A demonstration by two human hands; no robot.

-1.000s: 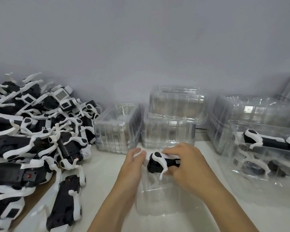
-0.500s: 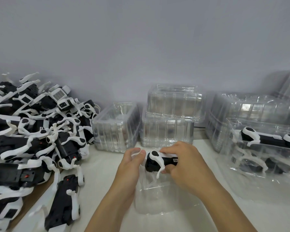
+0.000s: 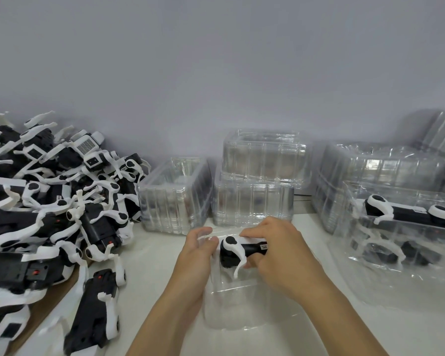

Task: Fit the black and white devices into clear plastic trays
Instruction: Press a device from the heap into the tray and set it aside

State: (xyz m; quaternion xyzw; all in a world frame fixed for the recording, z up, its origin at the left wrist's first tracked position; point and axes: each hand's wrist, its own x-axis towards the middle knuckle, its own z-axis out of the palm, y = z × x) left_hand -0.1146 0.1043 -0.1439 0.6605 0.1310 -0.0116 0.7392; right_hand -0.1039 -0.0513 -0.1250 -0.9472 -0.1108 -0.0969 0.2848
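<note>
Gripping the device (image 3: 242, 253), the right hand (image 3: 280, 255) lowered it into the clear tray (image 3: 231, 312) beneath. The left hand (image 3: 195, 255), fingers curled, steadied the tray's rim. Seating likely required downward pressure.

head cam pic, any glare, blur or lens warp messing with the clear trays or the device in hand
Head view: wide-angle warp bends the table edge and splays the pile of devices at left; soft even light, no hard shadows; white glints on the stacked trays; the clear tray under the hands nearly vanishes against the pale table; the held device, in the right hand, stays fairly sharp; left hand too.
</note>
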